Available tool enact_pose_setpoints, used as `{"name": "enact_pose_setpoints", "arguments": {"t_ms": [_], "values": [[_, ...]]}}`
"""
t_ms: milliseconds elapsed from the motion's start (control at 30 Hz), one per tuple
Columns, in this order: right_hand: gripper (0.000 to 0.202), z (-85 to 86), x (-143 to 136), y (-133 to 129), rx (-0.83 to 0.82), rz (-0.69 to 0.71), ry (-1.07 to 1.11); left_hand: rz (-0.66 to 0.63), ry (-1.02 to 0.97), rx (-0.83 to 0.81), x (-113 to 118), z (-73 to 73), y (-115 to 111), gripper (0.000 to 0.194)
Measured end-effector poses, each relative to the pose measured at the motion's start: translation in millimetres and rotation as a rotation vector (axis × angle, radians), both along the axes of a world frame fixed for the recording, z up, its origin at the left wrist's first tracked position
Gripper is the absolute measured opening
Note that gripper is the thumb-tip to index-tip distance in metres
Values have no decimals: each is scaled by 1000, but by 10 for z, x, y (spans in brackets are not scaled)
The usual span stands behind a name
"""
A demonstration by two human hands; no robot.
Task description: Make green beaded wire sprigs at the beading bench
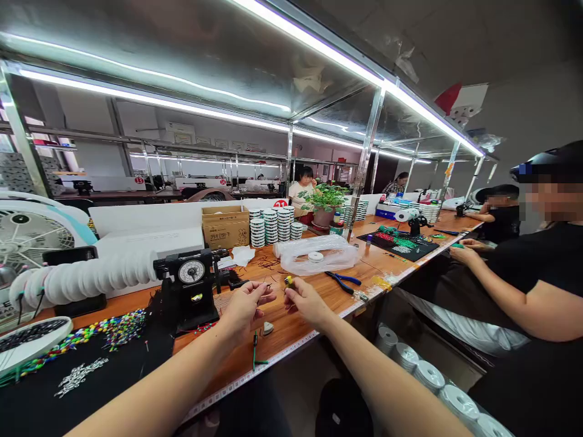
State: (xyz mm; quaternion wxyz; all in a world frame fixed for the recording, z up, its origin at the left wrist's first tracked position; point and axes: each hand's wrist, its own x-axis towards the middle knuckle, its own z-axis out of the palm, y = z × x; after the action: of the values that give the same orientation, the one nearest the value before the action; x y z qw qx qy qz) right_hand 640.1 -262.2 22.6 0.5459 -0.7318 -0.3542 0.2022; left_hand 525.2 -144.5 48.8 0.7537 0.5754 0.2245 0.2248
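Observation:
My left hand (245, 312) is raised over the wooden bench, thumb and fingertips pinched together. Something thin and dark seems to lie at the fingertips, too small to name. Close by on the right, my right hand (310, 301) grips a small yellow-and-black piece (288, 281) between thumb and fingers. The two hands are apart. Below them on the bench lie a small whitish piece (267, 328) and a thin green-and-black tool (254, 352). Left of my left hand stands a black machine with a round dial (191, 272), carrying a long row of white spools (91, 279).
Blue-handled pliers (344, 281) and a clear plastic bag (319, 255) lie to the right. Behind are a cardboard box (225, 227) and stacked spools (271, 227). Colored beads (125, 331) cover a black mat at left. A co-worker (523, 273) sits at right.

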Motion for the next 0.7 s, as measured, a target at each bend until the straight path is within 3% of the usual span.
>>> {"name": "enact_pose_setpoints", "arguments": {"t_ms": [100, 200, 400, 700], "values": [[43, -49, -188, 217, 125, 53, 238, -2, 14, 21, 17, 12, 8, 9], [57, -78, -208, 387, 180, 33, 438, 19, 33, 34, 35, 15, 40, 10], [47, -96, -202, 584, 237, -71, 592, 33, 50, 53, 68, 32, 78, 11], [44, -73, -229, 596, 250, -126, 635, 31, 71, 108, 112, 46, 79, 13]]}}
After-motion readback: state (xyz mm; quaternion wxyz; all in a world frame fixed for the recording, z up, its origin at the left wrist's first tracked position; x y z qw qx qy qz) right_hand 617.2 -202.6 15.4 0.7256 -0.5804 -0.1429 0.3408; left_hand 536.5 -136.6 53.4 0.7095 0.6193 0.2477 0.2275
